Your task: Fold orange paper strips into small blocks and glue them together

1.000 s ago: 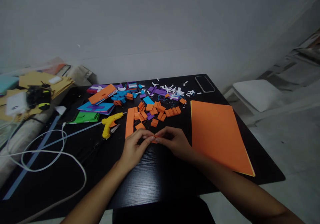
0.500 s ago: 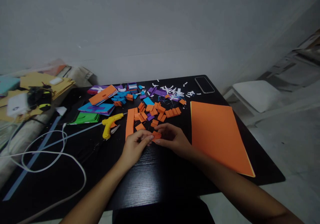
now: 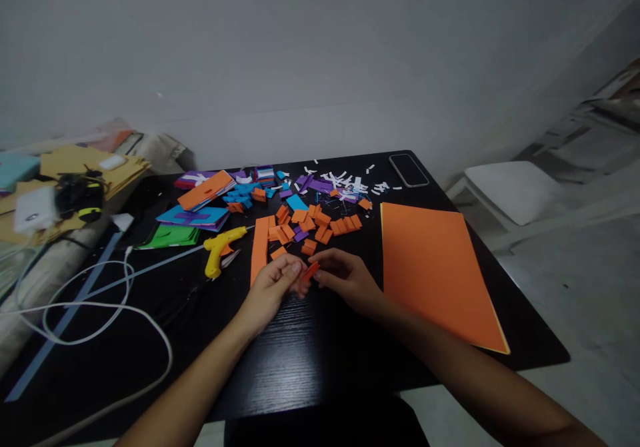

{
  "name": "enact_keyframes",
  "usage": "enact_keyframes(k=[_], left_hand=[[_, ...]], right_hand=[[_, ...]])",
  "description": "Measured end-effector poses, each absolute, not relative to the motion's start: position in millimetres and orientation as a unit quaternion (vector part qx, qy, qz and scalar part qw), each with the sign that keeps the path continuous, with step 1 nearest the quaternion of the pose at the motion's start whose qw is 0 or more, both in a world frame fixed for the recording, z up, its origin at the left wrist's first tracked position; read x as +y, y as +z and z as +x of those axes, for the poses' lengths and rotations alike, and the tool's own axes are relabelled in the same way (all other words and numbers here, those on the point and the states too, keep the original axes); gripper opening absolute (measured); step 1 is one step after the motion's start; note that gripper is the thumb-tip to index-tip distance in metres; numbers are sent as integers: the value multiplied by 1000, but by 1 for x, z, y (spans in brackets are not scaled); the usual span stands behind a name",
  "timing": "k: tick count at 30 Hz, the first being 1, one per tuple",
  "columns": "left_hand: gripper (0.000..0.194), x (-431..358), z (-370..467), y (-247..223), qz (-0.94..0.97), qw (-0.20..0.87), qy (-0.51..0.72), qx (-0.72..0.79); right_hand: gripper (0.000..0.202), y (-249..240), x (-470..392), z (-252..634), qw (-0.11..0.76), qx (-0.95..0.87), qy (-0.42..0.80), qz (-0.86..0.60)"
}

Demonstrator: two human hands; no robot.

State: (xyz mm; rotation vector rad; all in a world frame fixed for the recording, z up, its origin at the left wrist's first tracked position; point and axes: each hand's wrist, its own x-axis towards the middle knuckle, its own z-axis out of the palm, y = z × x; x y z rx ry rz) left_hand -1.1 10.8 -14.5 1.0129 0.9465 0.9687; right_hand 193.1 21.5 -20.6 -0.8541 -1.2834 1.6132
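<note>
Between my two hands, over the black table's near half, is a small orange paper piece point(image 3: 311, 272), seen nearly edge-on. My left hand point(image 3: 273, 288) pinches its left end with thumb and fingers. On its other side, my right hand point(image 3: 347, 279) has thumb and forefinger closed on the right end. Just beyond lie several folded orange paper pieces point(image 3: 323, 224) in a loose cluster. A long orange paper strip point(image 3: 260, 244) rests beside my left hand. Some fingertips are blurred or hidden.
A yellow glue gun point(image 3: 220, 250) lies left of the strip. Large orange sheets point(image 3: 435, 267) are at right, a phone point(image 3: 409, 170) behind them. Stacked coloured paper point(image 3: 193, 217), white scraps point(image 3: 345, 182) and blue pieces fill the back. A white cable point(image 3: 150, 324) loops at left.
The small orange piece has turned from showing its flat face to nearly edge-on. Both hands stay in about the same place, their fingers shifting slightly.
</note>
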Motion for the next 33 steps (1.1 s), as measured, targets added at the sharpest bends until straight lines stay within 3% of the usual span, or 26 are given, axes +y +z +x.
enact_keyframes(k=[8,22,33], left_hand=[[41,9,-4,-11,541,593,417,426],[33,9,-4,-6,542,553,422,472],[29,12,-7,-9,508,525,480,486]], right_hand=[[30,-22,22,192,447,-503,644,-364],[37,-21,21,194,446,-498,648,-367],[29,-23,21,193,450,-511,621,-390]])
